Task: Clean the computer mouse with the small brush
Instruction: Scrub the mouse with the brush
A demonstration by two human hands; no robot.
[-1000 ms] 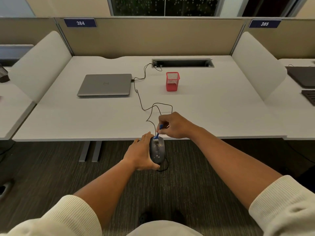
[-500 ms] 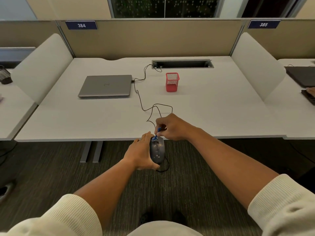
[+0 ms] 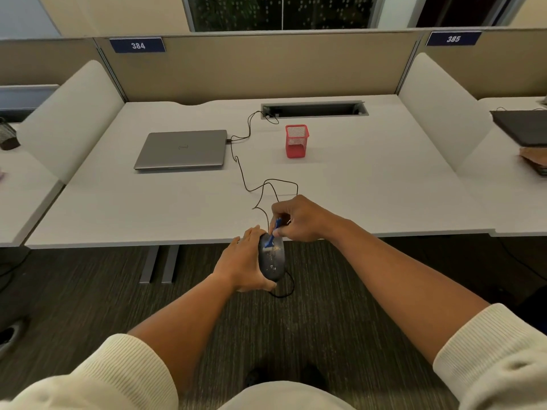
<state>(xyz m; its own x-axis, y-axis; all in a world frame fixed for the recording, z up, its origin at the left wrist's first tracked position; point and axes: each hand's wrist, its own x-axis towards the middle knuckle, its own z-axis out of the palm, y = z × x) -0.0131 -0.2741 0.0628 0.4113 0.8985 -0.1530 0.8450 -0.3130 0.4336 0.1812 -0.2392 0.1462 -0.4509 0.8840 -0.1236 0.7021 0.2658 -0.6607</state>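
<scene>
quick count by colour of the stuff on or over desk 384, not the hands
Grey: 2, the closed laptop and the mouse
Red: 1, the mesh pen cup
Blue: 1, the small brush
Black: 1, the cable
Total: 5

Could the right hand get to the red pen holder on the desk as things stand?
Probably yes, but not freely. The desk between the right hand and the red pen holder holds only a thin cable. The hand is pinching the small brush, so it would need to put that down first.
</scene>
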